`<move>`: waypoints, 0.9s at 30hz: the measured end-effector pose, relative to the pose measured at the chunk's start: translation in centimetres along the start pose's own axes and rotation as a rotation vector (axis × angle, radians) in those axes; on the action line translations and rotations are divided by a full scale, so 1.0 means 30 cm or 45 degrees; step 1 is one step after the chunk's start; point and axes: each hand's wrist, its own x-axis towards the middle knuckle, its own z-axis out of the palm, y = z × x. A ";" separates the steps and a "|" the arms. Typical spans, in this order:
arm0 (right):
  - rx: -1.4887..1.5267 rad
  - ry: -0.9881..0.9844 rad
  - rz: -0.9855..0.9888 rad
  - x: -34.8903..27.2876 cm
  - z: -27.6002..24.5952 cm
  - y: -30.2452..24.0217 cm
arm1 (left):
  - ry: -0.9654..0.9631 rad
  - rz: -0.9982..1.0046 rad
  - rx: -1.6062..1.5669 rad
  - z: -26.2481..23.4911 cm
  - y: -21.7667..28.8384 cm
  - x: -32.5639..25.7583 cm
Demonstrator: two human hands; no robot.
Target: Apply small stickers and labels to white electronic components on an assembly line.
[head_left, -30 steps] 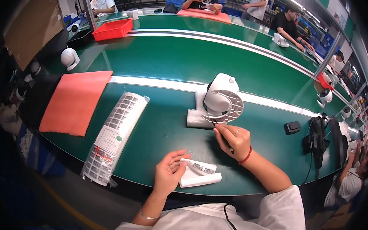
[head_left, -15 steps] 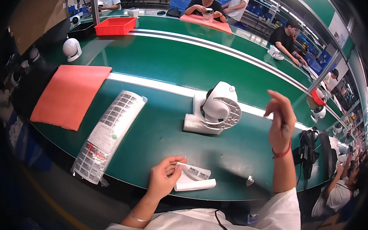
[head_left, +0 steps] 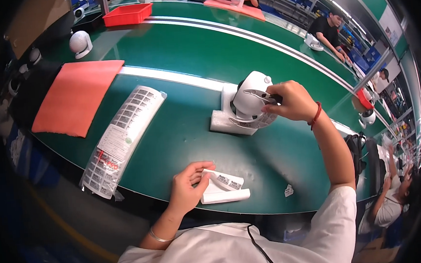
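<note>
Fingers of the right hand [head_left: 294, 102] pinch what seems a dark tool [head_left: 278, 98] at the white device [head_left: 248, 101], beyond the label sheet [head_left: 226, 196].
The left hand [head_left: 187, 190] grips the sheet; label placement seems in hand, next needing steady alignment.

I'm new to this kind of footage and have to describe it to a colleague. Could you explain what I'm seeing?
There is no machine doing this work, just a person's two bare hands. The view comes from a wide fisheye camera worn on the head, looking down, so straight edges bend. The left hand pinches a partly rolled white label sheet. The right hand is at a white rounded device, gripping what looks like a dark slim tool. On the green table there are also a clear bag of printed labels, an orange-pink mat and a small white scrap.
</note>
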 end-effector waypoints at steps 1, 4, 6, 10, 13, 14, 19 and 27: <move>0.000 0.001 0.013 -0.006 0.004 0.000 | 0.016 0.008 0.006 -0.001 -0.002 0.005; 0.056 0.161 -0.001 -0.032 0.012 -0.004 | 0.007 -0.012 -0.002 0.003 -0.003 0.001; 0.069 0.362 0.059 -0.046 0.019 -0.007 | 0.002 -0.006 -0.003 0.004 -0.005 0.004; -0.134 0.591 0.047 -0.020 0.090 0.045 | -0.014 -0.020 0.016 0.000 -0.001 0.006; -0.359 0.594 0.139 0.044 0.177 0.155 | 0.001 -0.009 0.023 -0.007 0.007 0.001; -0.455 0.588 0.208 0.072 0.221 0.202 | 0.014 0.004 0.028 -0.012 0.009 -0.004; -0.811 0.652 0.265 0.078 0.440 0.508 | -0.020 -0.024 0.011 0.000 -0.019 0.001; -0.180 0.687 0.769 0.066 0.564 0.565 | -0.031 -0.022 0.141 -0.009 0.001 -0.008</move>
